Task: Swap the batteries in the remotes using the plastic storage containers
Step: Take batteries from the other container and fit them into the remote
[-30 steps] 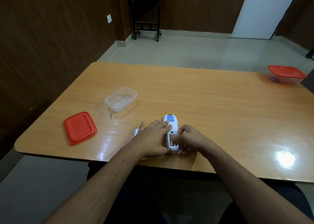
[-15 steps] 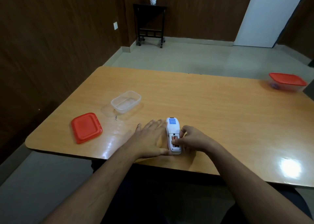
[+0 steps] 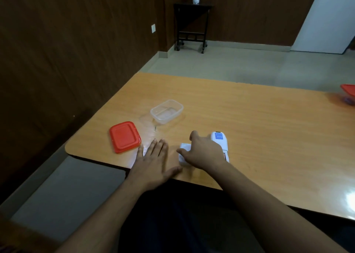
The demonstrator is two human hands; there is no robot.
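Observation:
A white remote (image 3: 220,141) lies face down near the table's front edge, its battery bay open at the near end with something red showing inside. Just left of it lies the white battery cover (image 3: 184,147). My right hand (image 3: 202,153) reaches across the cover, thumb at the cover's left edge and fingers curled; what is under the palm is hidden. My left hand (image 3: 153,157) rests flat on the table, left of the cover, fingers straight. An empty clear container (image 3: 166,111) stands further back. Its red lid (image 3: 124,136) lies to the left.
A second container with a red lid (image 3: 348,91) sits at the table's far right edge. The wooden table (image 3: 259,122) ends close to my left hand. A dark wall runs along the left, and a black side table (image 3: 191,26) stands in the far corner.
My right hand left the remote's battery bay and moved left over the battery cover. My left hand slid left, away from the remote. The camera turned left.

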